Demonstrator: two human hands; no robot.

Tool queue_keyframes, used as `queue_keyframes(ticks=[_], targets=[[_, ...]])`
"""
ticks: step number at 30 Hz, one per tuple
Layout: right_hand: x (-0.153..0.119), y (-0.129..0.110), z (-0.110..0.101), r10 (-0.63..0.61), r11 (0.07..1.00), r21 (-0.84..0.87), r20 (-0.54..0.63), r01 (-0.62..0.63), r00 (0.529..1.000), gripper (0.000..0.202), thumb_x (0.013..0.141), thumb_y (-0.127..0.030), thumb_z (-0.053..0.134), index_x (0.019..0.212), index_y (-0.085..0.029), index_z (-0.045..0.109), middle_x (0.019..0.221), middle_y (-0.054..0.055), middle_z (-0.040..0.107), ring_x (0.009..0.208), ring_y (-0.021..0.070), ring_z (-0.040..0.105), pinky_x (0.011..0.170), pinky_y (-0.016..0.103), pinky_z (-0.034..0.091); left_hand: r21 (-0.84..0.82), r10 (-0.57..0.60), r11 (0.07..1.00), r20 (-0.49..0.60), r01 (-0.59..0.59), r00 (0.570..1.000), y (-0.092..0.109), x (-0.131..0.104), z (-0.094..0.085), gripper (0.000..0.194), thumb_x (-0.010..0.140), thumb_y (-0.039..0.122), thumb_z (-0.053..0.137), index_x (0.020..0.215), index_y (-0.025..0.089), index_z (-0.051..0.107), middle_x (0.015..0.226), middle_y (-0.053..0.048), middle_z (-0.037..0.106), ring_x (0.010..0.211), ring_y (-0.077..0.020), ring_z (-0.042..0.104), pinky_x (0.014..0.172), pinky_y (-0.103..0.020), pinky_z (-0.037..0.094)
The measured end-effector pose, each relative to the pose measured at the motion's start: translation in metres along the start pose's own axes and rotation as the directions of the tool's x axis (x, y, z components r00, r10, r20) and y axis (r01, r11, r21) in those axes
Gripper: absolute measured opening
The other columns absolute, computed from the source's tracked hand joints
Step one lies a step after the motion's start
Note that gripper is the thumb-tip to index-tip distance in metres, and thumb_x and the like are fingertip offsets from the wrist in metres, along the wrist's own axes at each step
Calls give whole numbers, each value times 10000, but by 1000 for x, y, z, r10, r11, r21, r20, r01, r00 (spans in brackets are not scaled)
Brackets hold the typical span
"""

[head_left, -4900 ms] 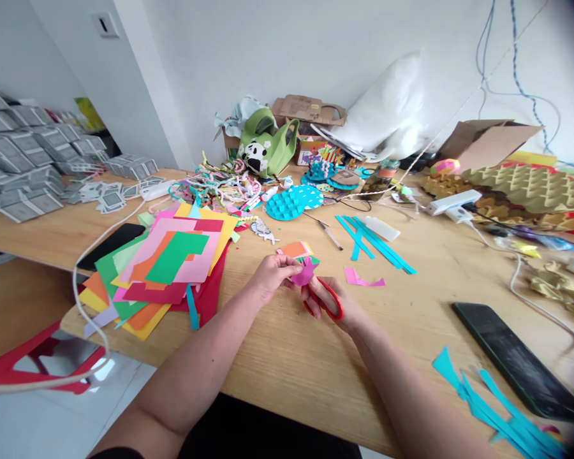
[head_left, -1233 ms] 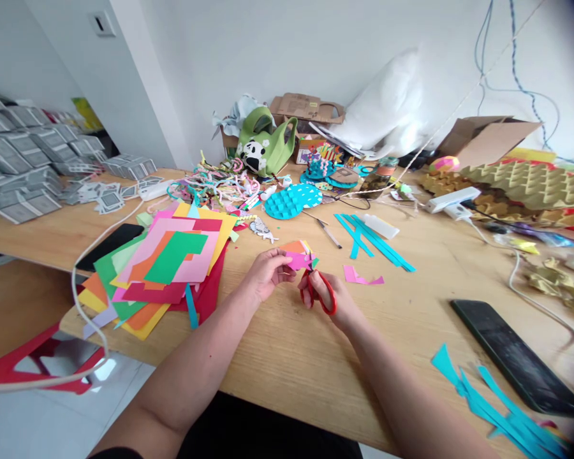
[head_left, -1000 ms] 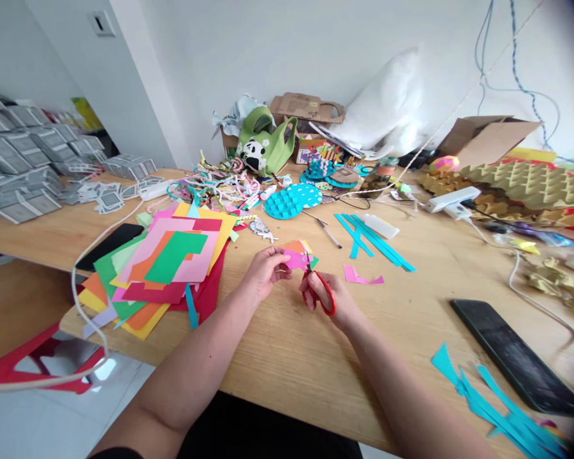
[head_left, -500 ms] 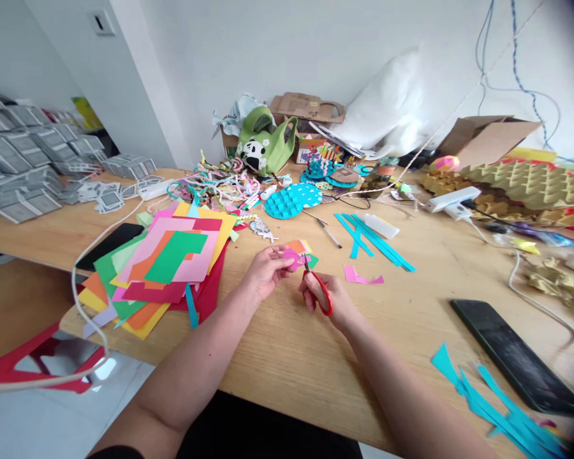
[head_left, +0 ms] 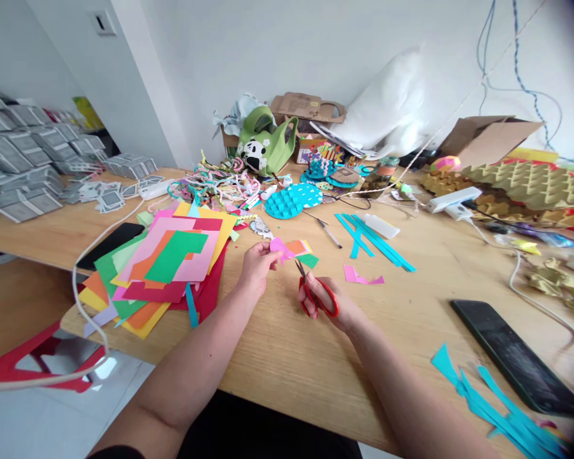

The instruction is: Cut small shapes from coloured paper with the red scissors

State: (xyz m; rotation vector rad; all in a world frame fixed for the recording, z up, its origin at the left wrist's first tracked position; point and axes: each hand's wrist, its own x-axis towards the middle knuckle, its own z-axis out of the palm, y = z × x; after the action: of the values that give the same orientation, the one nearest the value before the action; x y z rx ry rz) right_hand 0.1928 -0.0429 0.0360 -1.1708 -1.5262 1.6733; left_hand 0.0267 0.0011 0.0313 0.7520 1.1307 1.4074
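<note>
Left hand [head_left: 257, 266] pinches pink paper [head_left: 280, 247] between fingers; right hand [head_left: 344, 309] grips scissors [head_left: 333, 294], fingers curled, blades toward eleven o'clock; scraps [head_left: 355, 278] at that hand's two o'clock.

Bright, soft light; blurry edges

No words, numbers or brand can be read. A cardboard carton [head_left: 308, 153] by the back edge of the table [head_left: 277, 357] bears dark print on its front — too small to make out — and the folded cardboard [head_left: 309, 106] above it shows faint marks, likewise illegible.
</note>
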Motion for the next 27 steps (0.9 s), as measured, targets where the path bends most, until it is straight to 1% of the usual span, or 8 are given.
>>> queue_keyframes(ticks=[3, 7, 12, 16, 20, 27], targets=[[-1, 0, 0, -48, 999, -20, 6, 49, 999, 575, 841, -678, 423, 683, -151, 589, 432, -18, 511, 387, 94, 438, 454, 238, 344, 21, 4, 1000, 28, -4, 1000, 0, -1, 2, 193, 560, 146, 697, 727, 127, 603, 583, 3, 616, 491, -72, 510, 483, -190, 390], [-1, -1, 1, -22, 999, -28, -6, 22, 1000, 587, 820, -697, 435, 667, -151, 585, 404, -21, 498, 369, 93, 425, 430, 236, 330, 35, -24, 999, 70, 22, 997, -1, -5, 5, 191, 565, 139, 703, 725, 130, 599, 623, -17, 645, 500, -86, 537, 515, -214, 436], [0, -1, 2, 26, 999, -19, -23, -26, 999, 591, 802, -707, 452, 639, -154, 581, 397, -22, 494, 358, 88, 431, 417, 235, 326, 36, -48, 998, 111, 44, 993, 0, -8, 6, 175, 580, 129, 694, 729, 127, 603, 642, -23, 657, 512, -86, 546, 528, -212, 446], [1, -2, 2, 33, 999, -7, -49, -33, 998, 589, 796, -709, 459, 631, -156, 577, 379, -17, 493, 359, 95, 436, 414, 237, 333, 32, -67, 998, 149, 63, 987, 0, -9, 6, 170, 583, 115, 690, 725, 122, 598, 647, -33, 662, 526, -93, 560, 544, -215, 451], [1, -2, 2, 29, 1000, -6, -66, -30, 997, 605, 789, -725, 445, 635, -154, 575, 373, -15, 494, 358, 100, 436, 417, 241, 343, 18, -97, 995, 160, 96, 982, 0, -11, 8, 159, 573, 85, 683, 700, 119, 594, 624, -20, 648, 501, -83, 545, 534, -213, 449], [0, -5, 3, 16, 999, -35, -85, -19, 996, 605, 780, -734, 446, 625, -162, 567, 385, -8, 507, 367, 102, 438, 415, 241, 335, 2, -143, 989, 161, 145, 976, 2, -11, 8, 171, 574, 72, 691, 705, 117, 591, 656, -34, 658, 546, -98, 575, 549, -222, 463]])
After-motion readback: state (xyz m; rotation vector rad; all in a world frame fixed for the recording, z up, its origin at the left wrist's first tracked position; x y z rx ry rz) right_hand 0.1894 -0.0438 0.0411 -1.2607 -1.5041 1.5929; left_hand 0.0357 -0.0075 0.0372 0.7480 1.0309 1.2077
